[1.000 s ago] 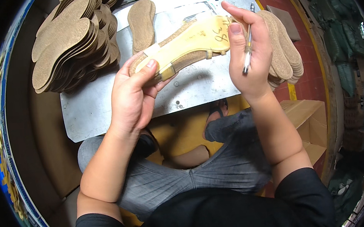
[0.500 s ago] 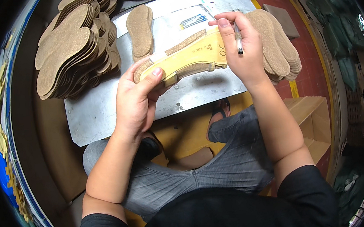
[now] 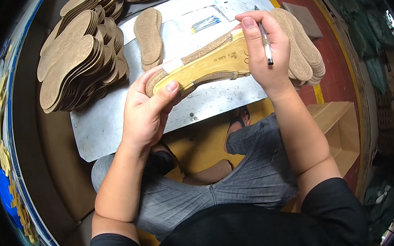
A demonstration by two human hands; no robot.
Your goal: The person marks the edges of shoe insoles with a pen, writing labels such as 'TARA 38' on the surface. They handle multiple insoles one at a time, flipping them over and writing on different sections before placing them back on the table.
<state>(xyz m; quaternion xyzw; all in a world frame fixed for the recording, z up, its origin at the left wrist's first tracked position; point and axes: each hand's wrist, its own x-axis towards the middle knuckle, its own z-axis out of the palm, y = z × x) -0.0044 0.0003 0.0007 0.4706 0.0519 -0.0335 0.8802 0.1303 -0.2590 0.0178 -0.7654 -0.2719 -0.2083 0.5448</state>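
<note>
Both ends of the yellow template point(image 3: 210, 64) came under hand

From my station I watched the left hand point(image 3: 145, 106) grip the left end of a brown insole point(image 3: 206, 48), thumb pressed down on the template lying over it, fingers underneath. The right hand point(image 3: 271, 62) was curled on a pen point(image 3: 266, 45), whose dark tip pointed down and clear of the template. That same hand covered the right end of the template; a second earlier I had seen that end bare, with the hand more open beside it. I took this to mean the piece was better steadied, though the thumb hid from me how firmly the right fingers bore on it. The pair was held above the tabletop point(image 3: 99, 131), towards its near edge, slanting up to the right.

Just beyond it, a small insole stack point(image 3: 148, 36) lay nearer the tabletop's left edge than its right. White paper point(image 3: 177, 44) was spread next to that stack, with thin blue and yellow strokes or sticks point(image 3: 207, 23) on it; I couldn't tell which. Tall insole piles point(image 3: 70, 80) crowded the left edge, and another pile point(image 3: 300, 60) sat at the right edge, partly behind the right hand. Beyond the near right corner, lower down, stood an open cardboard box point(image 3: 340, 131).
</note>
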